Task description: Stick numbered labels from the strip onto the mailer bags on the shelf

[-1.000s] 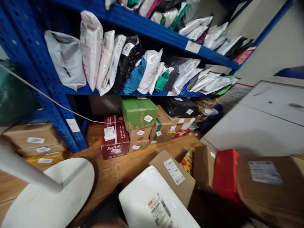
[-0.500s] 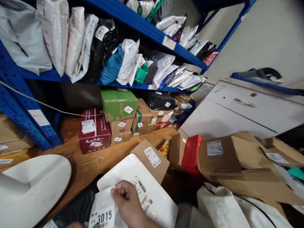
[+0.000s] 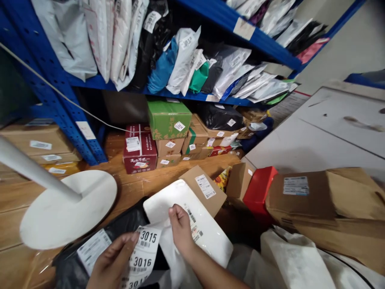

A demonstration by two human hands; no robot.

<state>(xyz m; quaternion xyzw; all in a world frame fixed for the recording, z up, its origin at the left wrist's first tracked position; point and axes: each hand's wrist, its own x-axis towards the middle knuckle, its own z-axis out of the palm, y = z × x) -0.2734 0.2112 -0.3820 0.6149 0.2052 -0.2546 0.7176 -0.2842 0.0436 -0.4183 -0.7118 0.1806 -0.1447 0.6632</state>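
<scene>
My left hand (image 3: 112,261) pinches a strip of white number labels (image 3: 147,249) between thumb and fingers. The printed numbers 3015 and 3016 read clearly, with part of another below. Over the white plastic-wrapped parcel (image 3: 210,241), my right hand (image 3: 181,228) is closed on the edge of a thin whitish sheet (image 3: 170,243) beside the labels. Whether this sheet is the labels' backing, I cannot tell. Beneath the left hand lies a black plastic-wrapped parcel (image 3: 129,220) with a white shipping label (image 3: 94,249).
A blue shelf (image 3: 264,42) holds several bagged parcels. Below it stand a maroon box (image 3: 140,150), a green box (image 3: 170,118) and other cartons. A white round stand base (image 3: 69,208) is at left; a red box (image 3: 258,192) and brown cartons (image 3: 300,196) are at right.
The view has shifted, so the shelf sits higher and further right. My left hand has come into fuller view, and more of the label strip shows. The right hand still pinches white material.
</scene>
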